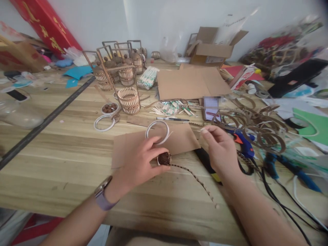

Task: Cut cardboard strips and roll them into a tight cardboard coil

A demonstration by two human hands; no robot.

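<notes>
Between the thumb and fingers of my left hand (145, 159) is a small dark brown coil (164, 158) with a pale edge. A thin notched strip (196, 177) trails from it down to the right over the wooden table. My right hand (217, 145) is raised to the right of the coil, its thumb and index finger pinched together; whatever is between them is too small to make out. A white ring (157, 132) lies just beyond my left fingers, on a brown cardboard sheet (180, 138) that runs partly under the left hand.
Slatted baskets (128, 102) with tall handles stand at the back left, near a bowl of brown balls (109, 108) and another white ring (104, 123). A blue glue gun (244, 143), brown strip loops (271, 141), cables and a phone (211, 109) lie at the right.
</notes>
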